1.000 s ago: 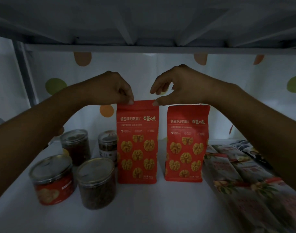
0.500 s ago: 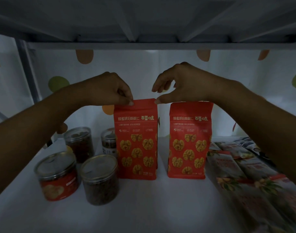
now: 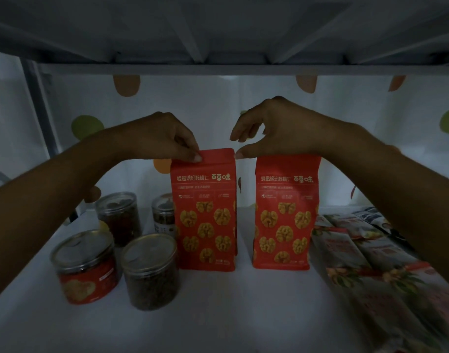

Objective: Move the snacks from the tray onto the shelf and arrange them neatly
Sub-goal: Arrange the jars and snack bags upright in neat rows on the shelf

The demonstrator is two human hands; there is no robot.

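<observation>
Near on the shelf [image 3: 231, 314], the jars [image 3: 151, 273] on the left and the flat packets [image 3: 371, 263] on the right sit as they were. The left bag [image 3: 205, 215] has been nudged left though, so there's a wider gap to the right bag [image 3: 284, 217] and both stand upright mid-shelf, looking about lined up. The left hand [image 3: 157, 138] pinches its top left corner, and the right hand [image 3: 277, 131] grips nothing, fingers loose, thumb tip just at the other corner. Both bags read 蜂蜜琥珀核桃仁 and 百草味; the jar labels are too dim to read.
</observation>
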